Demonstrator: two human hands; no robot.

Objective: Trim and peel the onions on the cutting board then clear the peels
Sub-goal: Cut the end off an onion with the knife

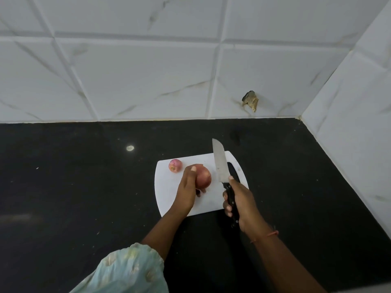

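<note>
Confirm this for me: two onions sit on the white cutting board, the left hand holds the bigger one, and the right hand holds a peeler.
One detail is wrong. The head view shows the right hand gripping a knife, not a peeler, blade pointing away over the white cutting board. The rest stands: the left hand holds the bigger onion, and the smaller onion sits beside it on the board.

Left hand (186,190) covers the near-left side of the large onion (203,177); its fingers are mostly out of sight. Right hand (239,205) hides much of the knife (220,163) handle. Both forearms are cut off at the bottom edge.
</note>
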